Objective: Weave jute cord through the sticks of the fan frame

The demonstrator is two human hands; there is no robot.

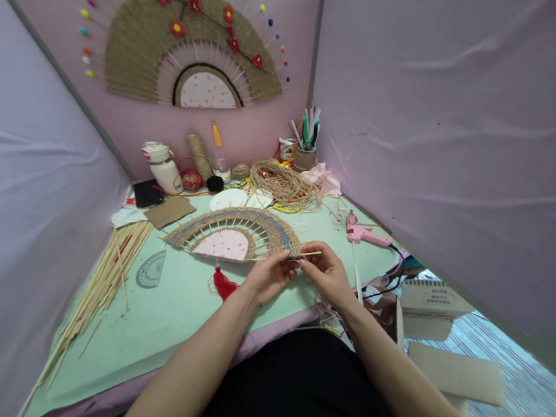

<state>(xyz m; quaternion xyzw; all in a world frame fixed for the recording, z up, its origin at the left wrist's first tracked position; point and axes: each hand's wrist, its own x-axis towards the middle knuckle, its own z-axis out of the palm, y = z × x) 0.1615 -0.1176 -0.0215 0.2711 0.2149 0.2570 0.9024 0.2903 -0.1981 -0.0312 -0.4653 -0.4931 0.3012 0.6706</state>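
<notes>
A half-round woven fan point(272, 225) of twine and thin sticks lies on the green tabletop, with a blue-grey band and a pink spotted centre. My left hand point(272, 277) is closed on the fan's right lower corner. Beside it, my right hand point(325, 272) pinches the same corner near a stick end, thumb and fingers almost touching the left fingertips. Strands of twine hang below my right hand. A red tassel point(224, 284) hangs from the fan's centre, left of my left hand.
Long thin sticks point(94, 276) and a protractor point(151, 270) lie left. A pink glue gun point(365, 233) with a black cable rests right. Behind are a twine coil point(286, 185), a white bottle point(163, 168) and a tool pot point(305, 159). A large fan point(138, 58) hangs on the back wall.
</notes>
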